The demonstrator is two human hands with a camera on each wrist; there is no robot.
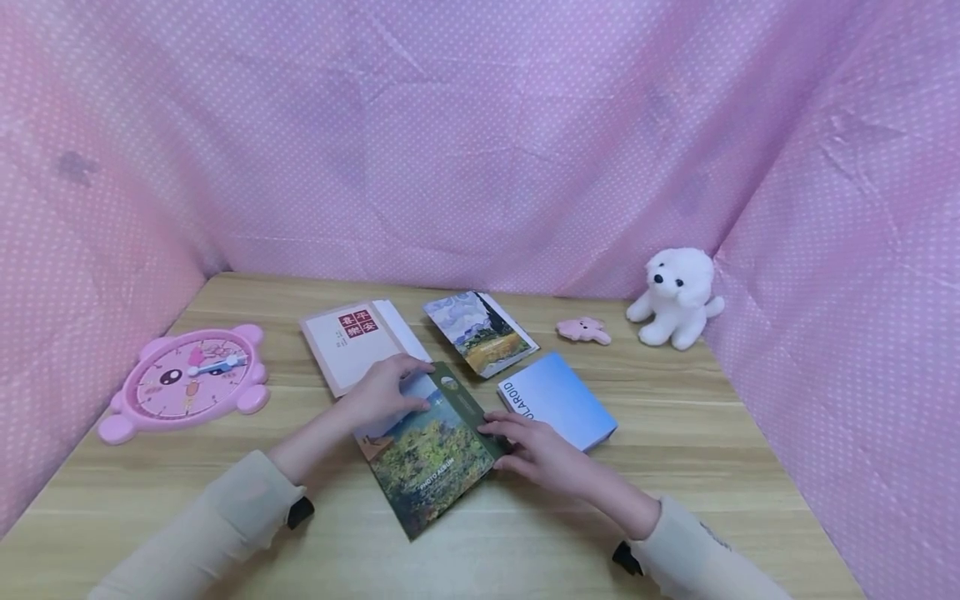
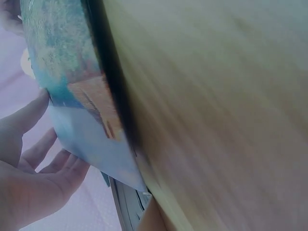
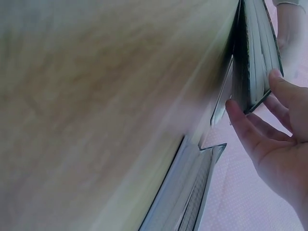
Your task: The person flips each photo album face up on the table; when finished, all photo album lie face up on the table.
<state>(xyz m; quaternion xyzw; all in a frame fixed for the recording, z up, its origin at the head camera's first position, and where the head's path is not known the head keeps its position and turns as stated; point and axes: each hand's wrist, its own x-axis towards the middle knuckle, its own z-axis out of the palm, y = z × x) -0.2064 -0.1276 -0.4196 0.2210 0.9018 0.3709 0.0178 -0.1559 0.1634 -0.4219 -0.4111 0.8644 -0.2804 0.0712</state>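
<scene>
A photo album [image 1: 431, 446] with a painted landscape cover and a dark green strip lies at a slant in the middle of the table. My left hand [image 1: 381, 390] holds it at the upper left, thumb over the cover and fingers at the top edge, as the left wrist view shows with the album's pale painted corner [image 2: 91, 139]. At the right edge, my right hand [image 1: 542, 452] grips the album between thumb and fingers. In the right wrist view, the album's page edges [image 3: 260, 53] face the right hand [image 3: 281, 154].
Beyond the left hand lies a cream album [image 1: 348, 350] with red characters. A landscape-covered book [image 1: 483, 333] and a blue Polaroid album [image 1: 562, 400] lie further right. A pink toy clock [image 1: 187, 379] is left; a small pink toy [image 1: 581, 330] and white plush dog [image 1: 675, 296] are back right.
</scene>
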